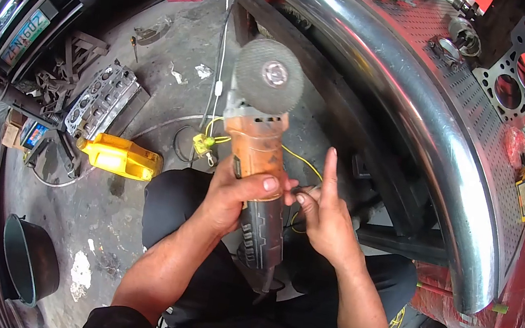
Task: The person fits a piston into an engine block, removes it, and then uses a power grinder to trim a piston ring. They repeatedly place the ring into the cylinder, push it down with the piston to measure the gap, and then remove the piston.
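Note:
My left hand (237, 191) is wrapped round the orange and black body of an angle grinder (258, 146), held upright above my lap. Its grey disc (268, 76) faces me at the top, and the cord leaves the black lower end. Close to the grinder's right side is my right hand (328, 226), with the index finger pointing up. Its thumb and other fingers are closed around a small dark thing (302, 189), mostly hidden, whose kind I cannot make out.
A curved chrome bumper (390, 54) runs along the red perforated bench to the right. On the floor at left are a yellow jug (123, 157), a cylinder head (105, 98) and a black bucket (31, 258). A yellow cord (304, 160) and a white cable (223, 55) pass behind the grinder.

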Demonstrator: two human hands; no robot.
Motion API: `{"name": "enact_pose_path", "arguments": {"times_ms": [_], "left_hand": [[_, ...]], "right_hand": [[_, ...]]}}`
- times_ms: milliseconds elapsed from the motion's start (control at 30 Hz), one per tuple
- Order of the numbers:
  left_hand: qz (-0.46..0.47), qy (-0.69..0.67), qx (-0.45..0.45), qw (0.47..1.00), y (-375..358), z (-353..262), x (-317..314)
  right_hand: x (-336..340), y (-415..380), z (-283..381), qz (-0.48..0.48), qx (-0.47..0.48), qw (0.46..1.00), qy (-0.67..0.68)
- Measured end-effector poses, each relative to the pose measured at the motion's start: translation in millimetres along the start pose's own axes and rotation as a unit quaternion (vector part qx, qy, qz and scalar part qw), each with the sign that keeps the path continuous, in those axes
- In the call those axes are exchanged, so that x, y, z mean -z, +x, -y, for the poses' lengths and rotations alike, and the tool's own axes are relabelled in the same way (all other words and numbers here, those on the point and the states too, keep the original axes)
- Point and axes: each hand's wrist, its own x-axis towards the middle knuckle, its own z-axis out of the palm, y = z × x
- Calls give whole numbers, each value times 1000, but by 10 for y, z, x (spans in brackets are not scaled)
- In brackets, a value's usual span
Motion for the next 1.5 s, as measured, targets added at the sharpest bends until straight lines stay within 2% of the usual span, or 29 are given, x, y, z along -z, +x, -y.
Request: {"name": "enact_pose_path", "arguments": {"times_ms": [133, 233, 333, 433, 533, 633, 733, 767, 867, 900, 1000, 1100, 1200, 1300, 1400, 1500], "left_hand": [[26, -2, 24, 999, 13, 52, -40], [29, -10, 25, 999, 25, 66, -68], [18, 0, 31, 999, 26, 39, -109], [11, 25, 18, 999, 56, 135, -41], [2, 28, 25, 999, 56, 124, -21], [-11, 7, 23, 1000, 48, 116, -8], [-28, 7, -28, 999, 61, 117, -24], [-31, 3, -26, 999, 52, 110, -32], [-29, -4, -23, 999, 34, 88, -44], [-21, -2, -23, 1000, 38, 96, -35], [-11, 5, -16, 1000, 53, 129, -1], [-16, 4, -11, 1000, 39, 117, 11], [-25, 1, -14, 1000, 26, 64, -7], [-39, 7, -25, 999, 28, 62, 10], [-45, 5, -35, 998, 36, 43, 22], [-50, -10, -44, 998, 50, 36, 19]], "right_hand": [[67, 42, 126, 37, 2, 997, -75], [122, 75, 165, 76, -29, 997, -19], [185, 119, 369, 142, -142, 978, 54], [61, 47, 144, 93, -5, 995, 27], [13, 16, 3, 74, 19, 992, 100], [140, 22, 103, 45, -74, 989, 121], [116, 70, -29, -28, -54, 980, 191], [69, 90, -44, -82, -50, 969, 229], [20, 158, -125, -77, -107, 959, 252], [-41, 182, -109, -102, -95, 957, 256], [30, 191, 18, -70, -148, 968, 190], [-71, 227, -243, -165, 61, 984, 28], [-11, 185, -232, -124, -4, 987, 98], [51, 197, -136, -91, -110, 945, 294], [10, 204, -134, -81, -125, 916, 372], [-23, 186, -101, -92, -124, 926, 344]]}}
